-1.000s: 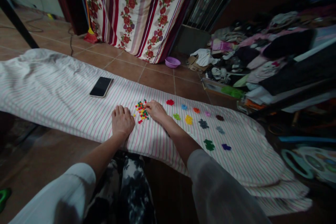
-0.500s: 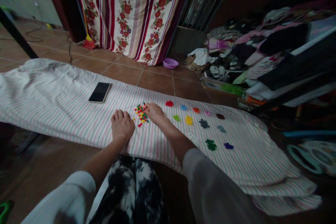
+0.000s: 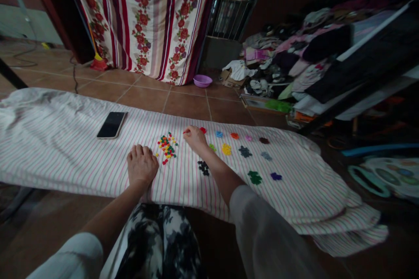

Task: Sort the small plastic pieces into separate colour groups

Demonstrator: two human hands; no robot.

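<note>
My left hand (image 3: pixel 142 166) rests flat on the striped cloth (image 3: pixel 183 183), fingers stretched out and nothing held. Just beyond its fingertips lies a loose mixed heap of small red, yellow, green and orange pieces (image 3: pixel 167 147). Pinched in the fingertips of my right hand (image 3: pixel 196 140) is a small red piece (image 3: pixel 185 132), too small to make out its kind. That hand is between the mixed heap and a little red pile (image 3: pixel 203 130), which it partly hides. A lime green pile (image 3: pixel 212 147) and a black pile (image 3: pixel 203 167) lie beside my right wrist and forearm.
Sorted piles spread rightward: blue (image 3: pixel 218 134), orange (image 3: pixel 234 136), pink (image 3: pixel 248 138), brown (image 3: pixel 263 140), yellow (image 3: pixel 226 149), dark grey (image 3: pixel 245 151), grey (image 3: pixel 266 156), green (image 3: pixel 254 177), and purple (image 3: pixel 276 176). A phone (image 3: pixel 111 125) lies left. A purple basin (image 3: pixel 202 80) stands on the floor.
My right hand has left the mixed heap and moved right towards the red pile with a red piece pinched. The view has shifted right, and the black pile now shows.
</note>
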